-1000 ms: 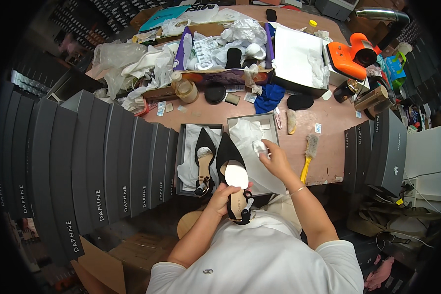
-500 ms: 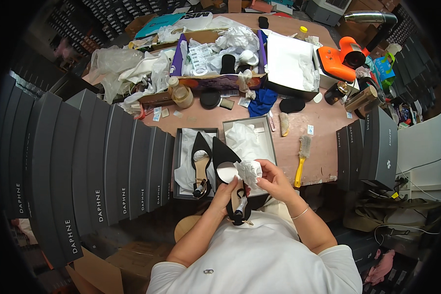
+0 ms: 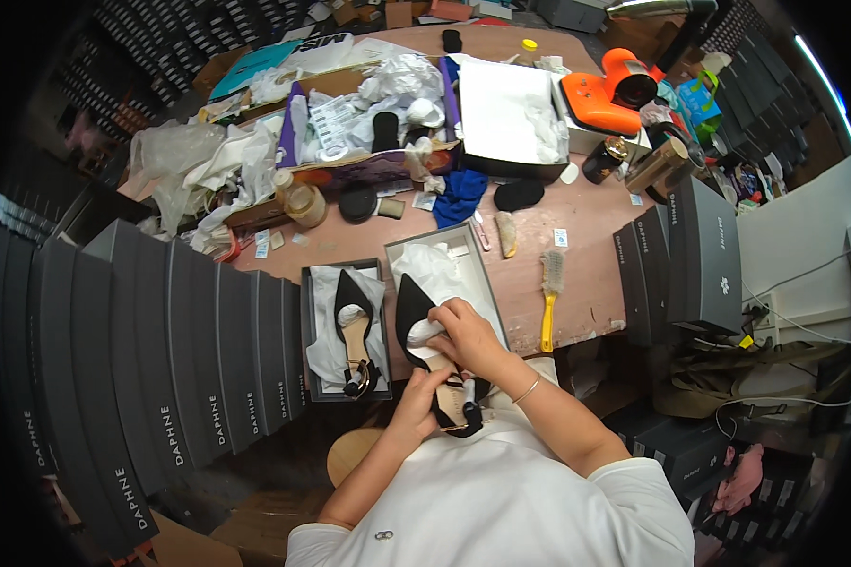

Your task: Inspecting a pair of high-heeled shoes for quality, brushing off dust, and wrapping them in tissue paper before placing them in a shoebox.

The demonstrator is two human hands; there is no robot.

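A black pointed-toe heeled shoe is in my left hand, which grips it around the middle, near the heel end. Crumpled white paper sits in the mouth of this shoe. My right hand pinches at that paper, its fingertips partly hidden in the opening. To the left, the matching shoe lies on white tissue in a dark grey shoe box, with paper in its toe. A second box part with a pale inside and tissue lies just beyond my hands.
Stacked dark shoe boxes wall the left side; more boxes stand right. A yellow-handled brush, a blue cloth, a glass jar and an orange machine are on the table. A purple carton holds paper.
My right hand has brought the wad of white paper from above the shoe down into its opening. The view has shifted, so the table items appear further left.
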